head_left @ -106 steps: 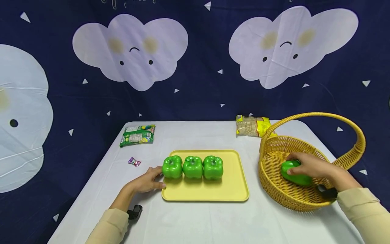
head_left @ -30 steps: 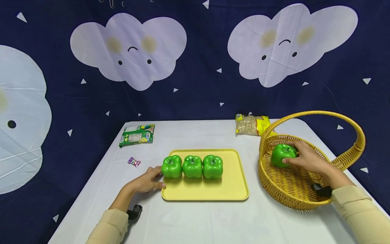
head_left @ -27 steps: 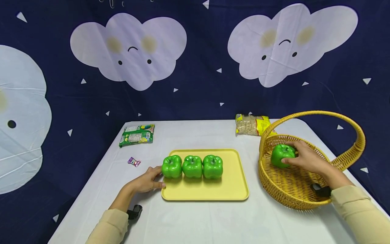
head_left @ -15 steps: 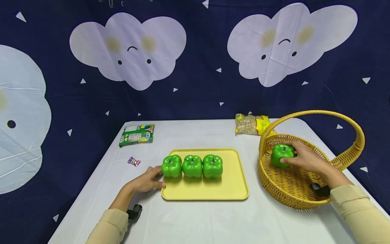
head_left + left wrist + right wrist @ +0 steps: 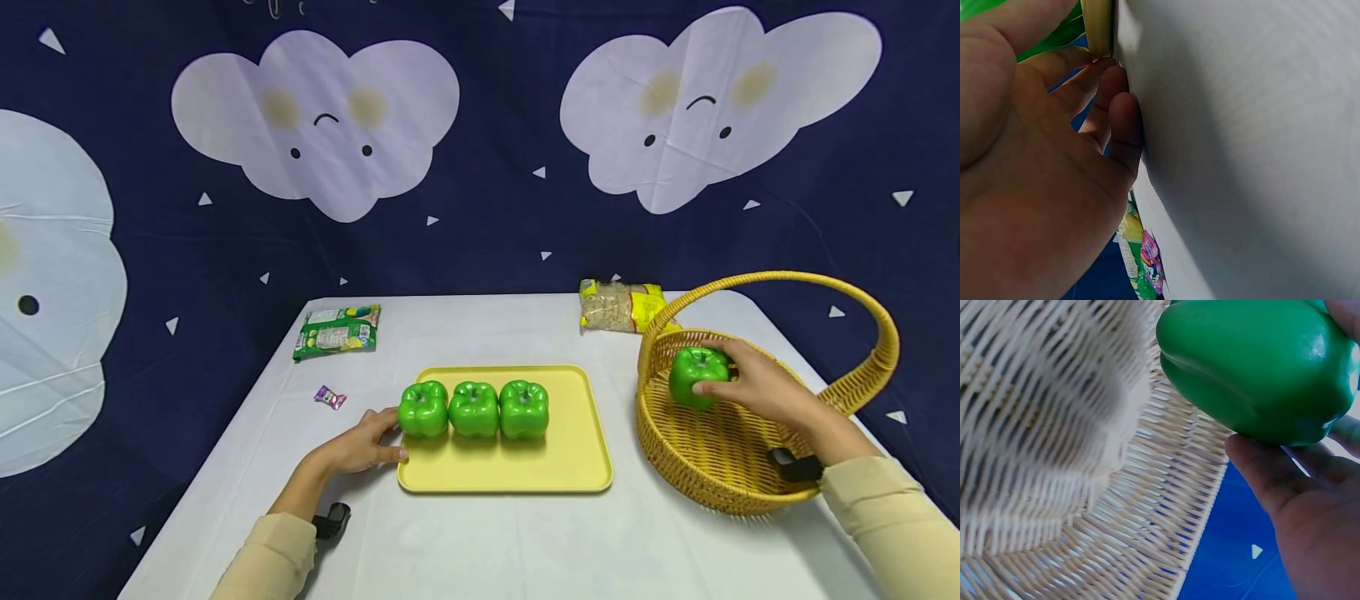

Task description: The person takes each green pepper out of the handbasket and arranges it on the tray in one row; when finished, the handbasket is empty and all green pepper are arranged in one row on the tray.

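Inside the wicker basket (image 5: 720, 450), my right hand (image 5: 757, 383) holds a green bell pepper (image 5: 697, 379), thumb on its near side and fingers behind. The pepper is upright, stem up, at the basket's back left. In the right wrist view, fingertips (image 5: 1244, 450) touch the pepper's (image 5: 1260, 369) lower side. My left hand (image 5: 363, 446) rests at the left edge of a yellow tray (image 5: 570, 458), thumb tip over the rim and fingers loosely bent against its outer side. Three green bell peppers (image 5: 474, 410) stand in a row on the tray, the leftmost beside my left fingers.
The basket's tall handle (image 5: 780, 275) arches over my right hand. A green snack packet (image 5: 337, 332) and a small purple-wrapped candy (image 5: 330, 397) lie at left on the white table (image 5: 480, 542). A yellow packet (image 5: 622, 308) lies behind the basket.
The pepper in my right hand has turned from lying on its side to upright and moved to the basket's back left, then risen slightly. My left hand and the tray have stayed put.
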Demonstrator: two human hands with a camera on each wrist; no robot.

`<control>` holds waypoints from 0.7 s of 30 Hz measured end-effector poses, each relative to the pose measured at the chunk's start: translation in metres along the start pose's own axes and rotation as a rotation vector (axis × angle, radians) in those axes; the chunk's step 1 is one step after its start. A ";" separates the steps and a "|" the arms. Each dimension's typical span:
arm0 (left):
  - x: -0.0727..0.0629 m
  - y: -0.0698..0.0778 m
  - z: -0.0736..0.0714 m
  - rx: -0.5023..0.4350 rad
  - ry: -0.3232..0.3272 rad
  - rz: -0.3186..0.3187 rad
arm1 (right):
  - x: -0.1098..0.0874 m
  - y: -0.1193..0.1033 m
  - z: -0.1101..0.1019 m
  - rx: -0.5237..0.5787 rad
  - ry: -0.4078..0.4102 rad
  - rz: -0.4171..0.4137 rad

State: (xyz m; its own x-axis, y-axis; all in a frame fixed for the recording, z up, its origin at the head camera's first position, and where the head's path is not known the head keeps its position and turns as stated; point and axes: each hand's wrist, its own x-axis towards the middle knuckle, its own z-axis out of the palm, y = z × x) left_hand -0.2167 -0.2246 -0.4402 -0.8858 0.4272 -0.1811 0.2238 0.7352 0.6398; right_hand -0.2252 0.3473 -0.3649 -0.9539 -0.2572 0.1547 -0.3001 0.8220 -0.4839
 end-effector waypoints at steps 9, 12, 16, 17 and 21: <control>-0.001 0.002 0.000 0.006 0.002 -0.003 | -0.009 -0.018 -0.013 -0.045 0.036 -0.009; 0.000 0.002 -0.001 0.007 0.003 -0.006 | -0.013 -0.022 -0.015 -0.055 0.056 -0.026; 0.000 0.002 -0.001 0.010 0.002 -0.009 | -0.019 -0.027 -0.016 -0.078 0.085 -0.063; 0.000 0.002 -0.001 0.011 0.002 -0.007 | -0.021 -0.027 -0.016 -0.080 0.091 -0.067; -0.001 0.001 0.000 0.008 0.003 -0.003 | -0.027 -0.033 -0.017 -0.083 0.097 -0.063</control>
State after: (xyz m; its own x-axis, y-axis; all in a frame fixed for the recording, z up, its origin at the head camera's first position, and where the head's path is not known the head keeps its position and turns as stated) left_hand -0.2161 -0.2242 -0.4393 -0.8876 0.4235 -0.1812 0.2242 0.7408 0.6332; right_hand -0.1900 0.3358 -0.3386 -0.9274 -0.2626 0.2666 -0.3541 0.8461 -0.3984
